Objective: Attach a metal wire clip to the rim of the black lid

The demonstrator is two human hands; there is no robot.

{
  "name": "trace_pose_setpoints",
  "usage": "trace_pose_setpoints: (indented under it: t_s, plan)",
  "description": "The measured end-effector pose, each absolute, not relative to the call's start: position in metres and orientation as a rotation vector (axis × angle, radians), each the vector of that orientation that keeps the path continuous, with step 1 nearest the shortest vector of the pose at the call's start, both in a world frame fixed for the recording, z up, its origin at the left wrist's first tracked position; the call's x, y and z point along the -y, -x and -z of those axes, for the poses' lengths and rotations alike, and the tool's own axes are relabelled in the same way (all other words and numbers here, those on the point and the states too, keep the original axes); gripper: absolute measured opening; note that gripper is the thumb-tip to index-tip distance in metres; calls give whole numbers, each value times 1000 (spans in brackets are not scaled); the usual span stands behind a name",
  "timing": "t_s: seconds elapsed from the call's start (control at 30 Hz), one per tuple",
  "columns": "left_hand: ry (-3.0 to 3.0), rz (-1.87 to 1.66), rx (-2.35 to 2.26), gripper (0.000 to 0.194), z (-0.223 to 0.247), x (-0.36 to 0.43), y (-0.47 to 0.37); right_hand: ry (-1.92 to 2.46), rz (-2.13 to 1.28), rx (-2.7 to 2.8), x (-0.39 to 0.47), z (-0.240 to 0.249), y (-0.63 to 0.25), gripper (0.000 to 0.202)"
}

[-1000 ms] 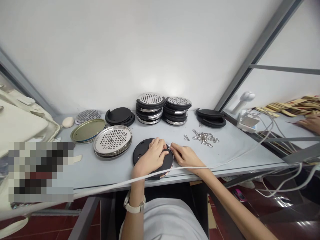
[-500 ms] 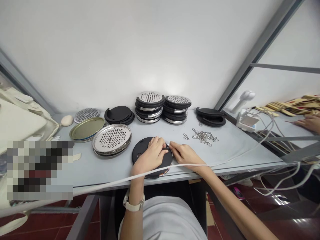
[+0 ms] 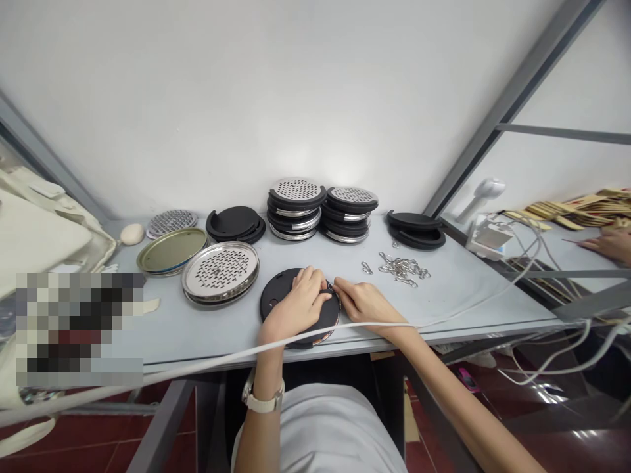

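Observation:
A round black disc (image 3: 277,292) with a metallic rim lies flat near the front edge of the table. My left hand (image 3: 306,299) rests over it, fingers curled and gripping its right part. At the disc's right edge, my right hand (image 3: 355,299) pinches a small metal clip (image 3: 330,286), mostly covered by the fingertips. Whether the clip is fastened to the disc cannot be made out. Several similar silver clips (image 3: 404,268) lie in a loose pile to the right, with a few apart from it.
Stacks of black-rimmed perforated discs (image 3: 294,211) stand against the wall. Perforated metal discs (image 3: 220,270) and a gold-coloured lid (image 3: 173,251) lie left; black discs (image 3: 417,230) lie right. A white cable (image 3: 340,328) crosses before my wrists. Another person's hand (image 3: 614,243) shows far right.

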State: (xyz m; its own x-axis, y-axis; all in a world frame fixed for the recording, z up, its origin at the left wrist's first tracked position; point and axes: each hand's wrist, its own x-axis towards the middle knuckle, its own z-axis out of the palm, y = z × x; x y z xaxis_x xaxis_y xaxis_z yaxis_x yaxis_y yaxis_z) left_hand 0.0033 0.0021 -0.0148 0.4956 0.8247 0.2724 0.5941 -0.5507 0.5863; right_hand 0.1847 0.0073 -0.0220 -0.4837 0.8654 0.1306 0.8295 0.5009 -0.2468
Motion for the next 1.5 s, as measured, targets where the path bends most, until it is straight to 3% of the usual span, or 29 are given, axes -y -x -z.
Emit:
trace_pose_setpoints:
  t_s: [0.5, 0.9, 1.2, 1.5]
  plan:
    - [-2280, -770, -1163, 6, 14, -2, -3, 1493, -176, 2482, -3, 24, -185, 20]
    - [-2235, -776, -1150, 1, 10, 0, 0, 1405, -398, 2302, -3, 30, -187, 24]
    - [-2262, -737, -1128, 29, 10, 0, 1, 1331, -560, 2217, -2, 29, -188, 18]
    - [-2256, -723, -1131, 28, 8, 0, 2, 1319, -562, 2216, -3, 30, -188, 19]
